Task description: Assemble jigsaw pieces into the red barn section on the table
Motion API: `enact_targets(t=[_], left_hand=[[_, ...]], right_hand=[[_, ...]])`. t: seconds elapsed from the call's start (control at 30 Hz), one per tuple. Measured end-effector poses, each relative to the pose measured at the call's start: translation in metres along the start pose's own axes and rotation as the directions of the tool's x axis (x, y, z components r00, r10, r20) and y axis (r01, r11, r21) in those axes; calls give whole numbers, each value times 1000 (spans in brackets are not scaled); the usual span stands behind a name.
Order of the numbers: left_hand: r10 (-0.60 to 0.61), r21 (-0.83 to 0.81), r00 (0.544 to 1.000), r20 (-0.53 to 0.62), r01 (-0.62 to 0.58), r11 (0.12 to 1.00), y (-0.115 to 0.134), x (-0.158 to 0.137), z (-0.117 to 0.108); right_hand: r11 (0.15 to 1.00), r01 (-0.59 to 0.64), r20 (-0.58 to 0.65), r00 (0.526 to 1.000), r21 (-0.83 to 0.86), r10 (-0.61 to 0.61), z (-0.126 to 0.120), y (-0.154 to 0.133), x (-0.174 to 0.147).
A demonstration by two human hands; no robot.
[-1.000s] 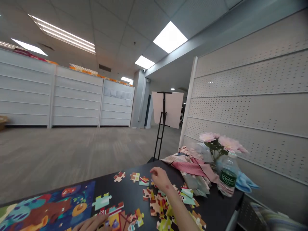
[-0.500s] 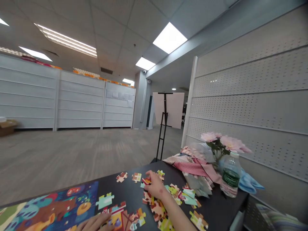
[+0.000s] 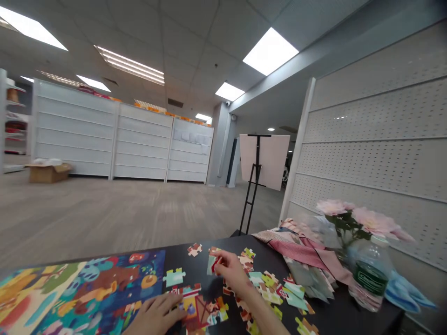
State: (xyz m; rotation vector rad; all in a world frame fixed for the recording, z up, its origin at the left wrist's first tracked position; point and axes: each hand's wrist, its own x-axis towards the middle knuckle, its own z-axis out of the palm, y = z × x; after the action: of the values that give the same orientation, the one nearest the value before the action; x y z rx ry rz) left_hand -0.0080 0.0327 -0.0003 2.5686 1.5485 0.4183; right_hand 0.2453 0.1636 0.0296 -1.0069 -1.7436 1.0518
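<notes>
My right hand [image 3: 232, 273] is raised a little above the black table [image 3: 195, 269] and pinches a puzzle piece [image 3: 212, 264] with red and pale blue on it. My left hand [image 3: 157, 315] lies flat at the near edge, fingertips on a joined cluster of pieces [image 3: 197, 309] with red and yellow. A large assembled puzzle section [image 3: 80, 291] in bright colours fills the table's left side. Loose pieces [image 3: 270, 284] are scattered to the right of my right hand, and a lone pale green piece [image 3: 173, 277] lies between the hands.
A water bottle [image 3: 370, 277] with a green label stands at the table's right, beside pink flowers [image 3: 363, 221] and folded patterned cloths [image 3: 303, 253]. A black easel [image 3: 256, 181] stands behind the table. A cardboard box [image 3: 49, 172] sits on the floor far left.
My right hand has closed on a red and blue piece and lifted it off the table toward the left. The view has swung left. My left hand stays on the cluster.
</notes>
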Motion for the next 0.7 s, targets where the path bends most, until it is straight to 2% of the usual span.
enact_targets(t=[0.13, 0.27, 0.37, 0.5, 0.7], left_hand=[[34, -36, 999, 28, -33, 999, -3, 7, 16], [93, -80, 995, 17, -92, 993, -4, 13, 30], [104, -56, 995, -2, -104, 993, 1, 14, 34], [66, -14, 995, 75, -65, 998, 9, 14, 30], [86, -41, 993, 82, -83, 996, 15, 9, 12]], right_hand=[[996, -34, 99, 995, 86, 25, 31, -3, -7], [999, -40, 105, 994, 5, 39, 49, -4, -12], [988, -1, 82, 997, -155, 14, 47, -5, -11], [935, 33, 59, 998, -353, -12, 38, -6, -10], [855, 53, 71, 997, -516, -19, 35, -4, -13]])
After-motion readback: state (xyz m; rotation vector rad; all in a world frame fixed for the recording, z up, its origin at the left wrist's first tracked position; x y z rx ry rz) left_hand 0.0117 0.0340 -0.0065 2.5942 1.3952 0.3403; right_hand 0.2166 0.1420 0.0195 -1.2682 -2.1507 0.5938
